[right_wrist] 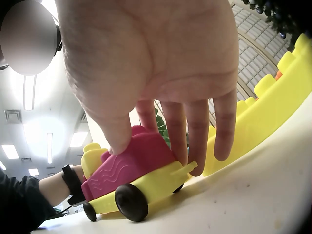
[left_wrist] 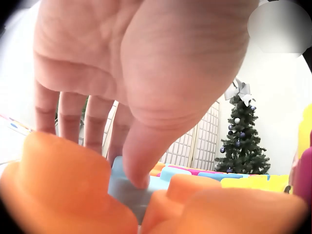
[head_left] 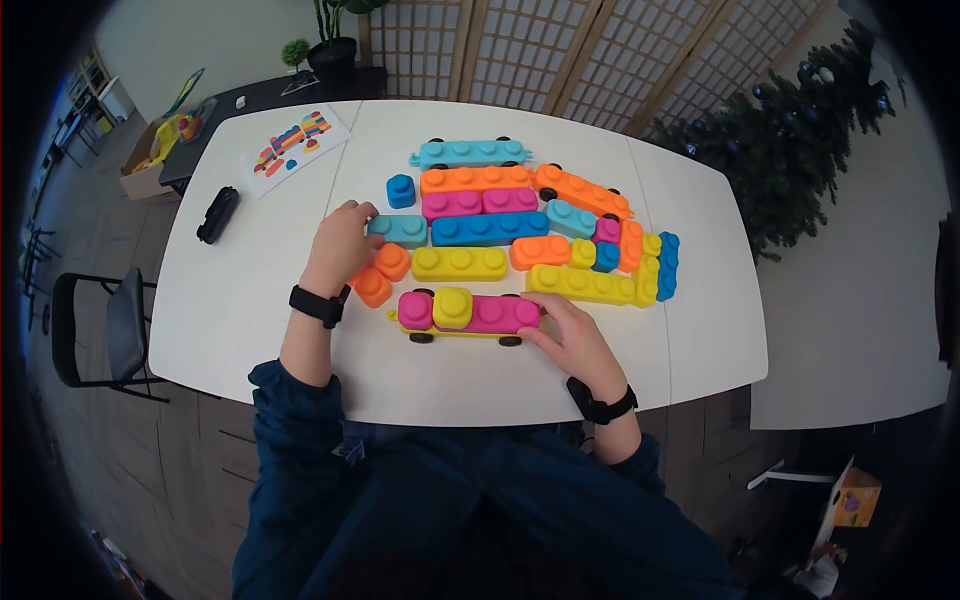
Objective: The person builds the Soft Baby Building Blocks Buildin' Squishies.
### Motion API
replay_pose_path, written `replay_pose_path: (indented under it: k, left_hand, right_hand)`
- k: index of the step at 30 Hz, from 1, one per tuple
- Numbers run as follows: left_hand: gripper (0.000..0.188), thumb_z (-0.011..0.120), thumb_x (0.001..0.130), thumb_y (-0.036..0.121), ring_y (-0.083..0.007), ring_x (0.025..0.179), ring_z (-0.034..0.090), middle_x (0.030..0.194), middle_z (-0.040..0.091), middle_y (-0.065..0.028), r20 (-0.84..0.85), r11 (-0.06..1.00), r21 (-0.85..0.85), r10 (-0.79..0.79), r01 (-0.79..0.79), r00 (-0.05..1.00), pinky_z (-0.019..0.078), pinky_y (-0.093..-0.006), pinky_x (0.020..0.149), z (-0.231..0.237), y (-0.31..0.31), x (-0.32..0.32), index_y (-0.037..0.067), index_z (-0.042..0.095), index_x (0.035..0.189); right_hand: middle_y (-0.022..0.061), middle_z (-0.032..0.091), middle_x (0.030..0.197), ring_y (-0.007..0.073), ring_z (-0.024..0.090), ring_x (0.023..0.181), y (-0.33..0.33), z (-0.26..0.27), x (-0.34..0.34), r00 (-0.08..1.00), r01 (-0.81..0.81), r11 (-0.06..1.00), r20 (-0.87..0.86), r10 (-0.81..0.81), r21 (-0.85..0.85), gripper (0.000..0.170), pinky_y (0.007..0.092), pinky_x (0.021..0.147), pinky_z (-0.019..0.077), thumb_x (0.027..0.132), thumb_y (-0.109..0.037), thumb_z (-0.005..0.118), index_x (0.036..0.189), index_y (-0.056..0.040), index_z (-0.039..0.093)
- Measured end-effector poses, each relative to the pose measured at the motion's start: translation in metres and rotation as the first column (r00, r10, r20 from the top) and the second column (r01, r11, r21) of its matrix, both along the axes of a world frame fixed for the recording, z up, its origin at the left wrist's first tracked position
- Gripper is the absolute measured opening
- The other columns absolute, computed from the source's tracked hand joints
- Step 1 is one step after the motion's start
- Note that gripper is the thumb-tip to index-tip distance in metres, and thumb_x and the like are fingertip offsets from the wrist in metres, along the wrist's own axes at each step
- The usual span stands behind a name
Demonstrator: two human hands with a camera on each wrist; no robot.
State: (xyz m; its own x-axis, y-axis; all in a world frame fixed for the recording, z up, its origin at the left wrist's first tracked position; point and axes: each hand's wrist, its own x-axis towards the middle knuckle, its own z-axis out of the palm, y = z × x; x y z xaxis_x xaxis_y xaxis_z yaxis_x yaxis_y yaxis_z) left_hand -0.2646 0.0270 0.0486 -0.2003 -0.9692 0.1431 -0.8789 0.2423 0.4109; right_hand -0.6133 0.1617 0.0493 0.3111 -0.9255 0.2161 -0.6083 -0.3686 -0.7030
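Across a white table (head_left: 230, 340) read as a clock face, twelve at its far edge, a black object (head_left: 218, 215) lies between nine and ten o'clock, and a printed sheet (head_left: 297, 152) showing coloured blocks lies at ten. At nine, my left hand (head_left: 343, 246) pinches the left end of a light-blue block (head_left: 400, 230), thumb on the near side. Two rounded orange blocks (head_left: 373, 287) sit just below it, toward eight; a small blue block (head_left: 400, 191) stands apart above it, near eleven. Closer to the middle are a long yellow block (head_left: 460, 264) and a long blue block (head_left: 490, 229). At six, a pink-and-yellow toy car (head_left: 488, 314) rests upright on black wheels, a yellow block (head_left: 453, 307) on top. My right hand (head_left: 573, 345), at four, grasps the car's right end between thumb and fingers. A light-blue wheeled base (head_left: 472, 153) lies at twelve, an orange wheeled base (head_left: 583, 190) at two, and a ridged blue block (head_left: 668, 267) at three. Beyond the table, at two, stands a decorated tree (head_left: 785, 150).
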Motion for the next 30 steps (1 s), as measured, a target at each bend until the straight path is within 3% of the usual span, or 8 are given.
replay_pose_path:
  k: [4, 12, 16, 17, 19, 20, 22, 30]
  left_hand:
    - [0.035, 0.078, 0.083, 0.01, -0.0368, 0.091, 0.069, 0.111, 0.067, -0.0149, -0.026, 0.999, -0.021, -0.039, 0.039, 0.999, 0.0572, -0.0442, 0.082, 0.001, -0.005, 0.008, 0.006, 0.067, 0.116]
    - [0.031, 0.076, 0.086, 0.008, -0.0302, 0.097, 0.071, 0.111, 0.067, -0.0119, -0.413, 0.988, -0.131, -0.126, 0.078, 0.902, 0.061, -0.0377, 0.083, 0.061, 0.033, -0.018, 0.004, 0.063, 0.113]
    - [0.029, 0.078, 0.086, 0.01, -0.0325, 0.094, 0.069, 0.11, 0.066, -0.0112, -0.351, 0.921, -0.273, -0.364, 0.277, 0.863, 0.0586, -0.0385, 0.081, 0.077, 0.059, -0.045, 0.005, 0.063, 0.11]
    - [0.029, 0.078, 0.086, 0.01, -0.0325, 0.094, 0.069, 0.11, 0.066, -0.0112, -0.352, 0.921, -0.273, -0.364, 0.277, 0.863, 0.0586, -0.0385, 0.081, 0.079, 0.063, -0.051, 0.005, 0.063, 0.11]
    - [0.029, 0.078, 0.085, 0.012, -0.0337, 0.094, 0.068, 0.109, 0.065, -0.011, -0.285, 0.886, -0.309, -0.434, 0.347, 0.854, 0.0576, -0.0387, 0.08, 0.084, 0.07, -0.063, 0.005, 0.063, 0.109]
    - [0.03, 0.08, 0.085, 0.011, -0.0271, 0.096, 0.068, 0.111, 0.066, -0.0103, -0.296, 0.884, -0.299, -0.445, 0.36, 0.846, 0.0561, -0.034, 0.081, 0.085, 0.074, -0.067, 0.004, 0.065, 0.11]
    - [0.03, 0.079, 0.085, 0.013, -0.0303, 0.094, 0.068, 0.111, 0.066, -0.0106, -0.31, 0.878, -0.309, -0.458, 0.367, 0.833, 0.0571, -0.0366, 0.08, 0.085, 0.078, -0.074, 0.005, 0.064, 0.109]
    - [0.048, 0.085, 0.082, 0.024, -0.0341, 0.106, 0.066, 0.115, 0.067, -0.0129, -0.387, 0.923, -0.156, -0.385, 0.352, 0.838, 0.0559, -0.0397, 0.088, 0.078, 0.101, -0.065, 0.007, 0.065, 0.122]
  right_hand:
    - [0.0164, 0.07, 0.116, 0.0317, 0.07, 0.104, 0.0, 0.002, 0.0, 1.0, -0.007, 1.0, -0.016, 0.008, 0.019, 0.047, 0.0385, 0.091, 0.0548, 0.091, -0.02, 0.078, 0.132, -0.0044, 0.061]
    - [0.0172, 0.066, 0.128, 0.034, 0.066, 0.115, -0.004, 0.019, 0.0, 0.999, 0.007, 1.0, -0.04, -0.007, -0.002, 0.054, 0.0398, 0.098, 0.0523, 0.091, -0.024, 0.078, 0.138, -0.0058, 0.058]
    - [0.0187, 0.058, 0.141, 0.0377, 0.058, 0.127, -0.01, 0.034, 0.008, 0.995, 0.05, 0.991, 0.088, -0.039, -0.125, 0.062, 0.042, 0.107, 0.0472, 0.091, -0.024, 0.078, 0.145, -0.0066, 0.053]
    - [0.0187, 0.058, 0.141, 0.0377, 0.058, 0.127, -0.012, 0.039, 0.012, 0.995, 0.05, 0.991, 0.088, -0.039, -0.124, 0.062, 0.042, 0.107, 0.0472, 0.091, -0.024, 0.078, 0.145, -0.0066, 0.053]
    - [0.0176, 0.058, 0.141, 0.0374, 0.058, 0.127, -0.016, 0.05, 0.022, 0.995, 0.056, 0.944, 0.099, -0.025, -0.325, 0.059, 0.0419, 0.108, 0.0468, 0.09, -0.018, 0.078, 0.143, -0.0067, 0.055]
    - [0.0176, 0.058, 0.141, 0.0374, 0.058, 0.127, -0.017, 0.053, 0.024, 0.995, 0.057, 0.944, 0.098, -0.026, -0.326, 0.059, 0.0419, 0.108, 0.0468, 0.09, -0.018, 0.078, 0.143, -0.0067, 0.055]
    - [0.0165, 0.06, 0.138, 0.0371, 0.059, 0.125, -0.02, 0.057, 0.026, 0.998, 0.012, 0.93, 0.056, 0.009, -0.367, 0.056, 0.0414, 0.106, 0.0478, 0.088, -0.012, 0.078, 0.14, -0.0063, 0.058]
    - [0.0169, 0.064, 0.13, 0.035, 0.062, 0.12, -0.013, 0.052, 0.012, 0.994, 0.021, 0.97, 0.109, 0.005, -0.24, 0.049, 0.0395, 0.103, 0.0494, 0.089, -0.005, 0.075, 0.135, -0.004, 0.06]
